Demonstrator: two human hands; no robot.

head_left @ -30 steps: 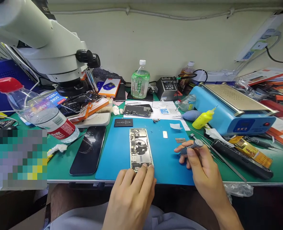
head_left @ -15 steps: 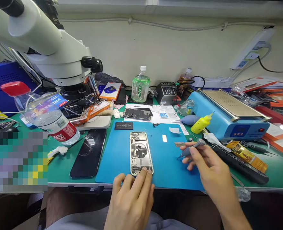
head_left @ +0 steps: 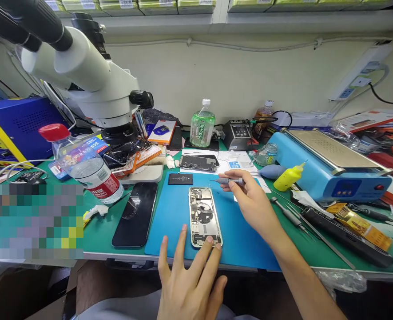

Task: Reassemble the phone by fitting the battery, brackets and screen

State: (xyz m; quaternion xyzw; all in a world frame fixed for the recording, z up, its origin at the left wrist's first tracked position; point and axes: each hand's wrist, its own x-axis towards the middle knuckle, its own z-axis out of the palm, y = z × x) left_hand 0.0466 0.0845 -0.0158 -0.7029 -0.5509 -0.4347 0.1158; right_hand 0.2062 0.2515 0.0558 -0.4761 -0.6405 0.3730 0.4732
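**Opened phone steadied while a small tool was held above it**

The blue mat (head_left: pixel 169 222) was laid under the work, probably so that small parts were kept in one place. The opened phone (head_left: pixel 204 216) was set in its middle, inner side up. Its near edge was touched by the left hand (head_left: pixel 191 284), fingers spread wide, apparently to steady it. A thin screwdriver (head_left: pixel 231 181) was pinched in the right hand (head_left: pixel 249 202), just beyond the phone's far end. The tip was too small to be made out.
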